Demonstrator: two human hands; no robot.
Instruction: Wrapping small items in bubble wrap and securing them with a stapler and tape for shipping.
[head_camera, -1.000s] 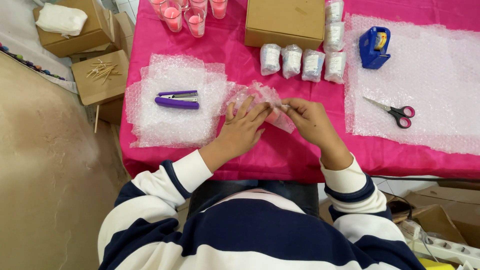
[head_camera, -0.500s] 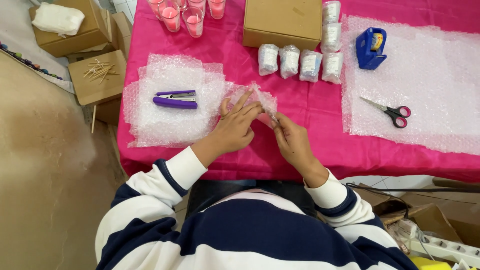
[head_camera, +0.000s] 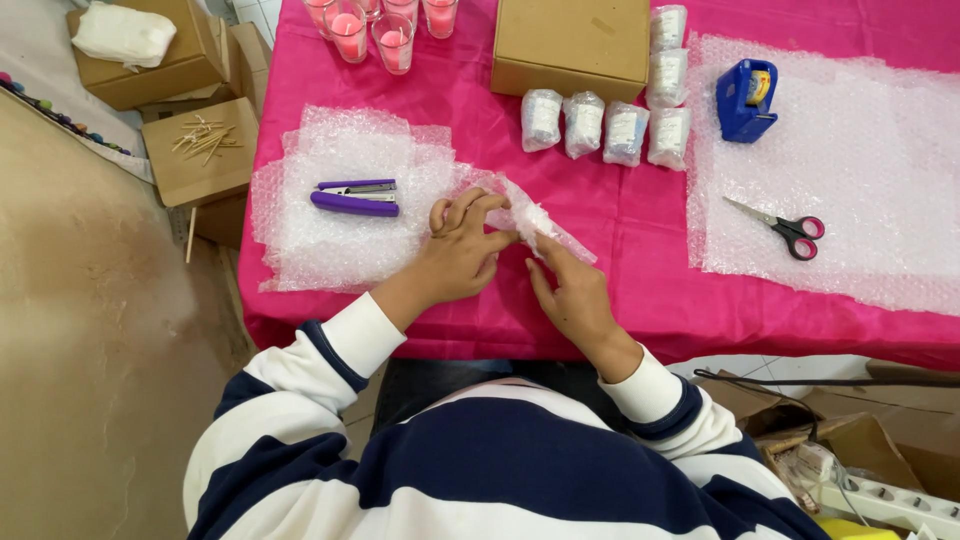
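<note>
Pink cloth covers the table (head_camera: 620, 290), where the left hand (head_camera: 462, 245) curls its fingers over a bubble-wrapped bundle (head_camera: 530, 218) while the right hand (head_camera: 567, 295) pinches its near edge, a purple stapler (head_camera: 355, 198) lying just beside.

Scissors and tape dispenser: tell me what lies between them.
Only bubble wrap; the head view shows nothing else between the scissors and the tape dispenser, which both rest on that sheet.

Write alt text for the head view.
Both hands, left hand and right hand, fold a bubble-wrapped bundle on a pink tablecloth. A purple stapler lies left; scissors and a blue tape dispenser lie right.
</note>
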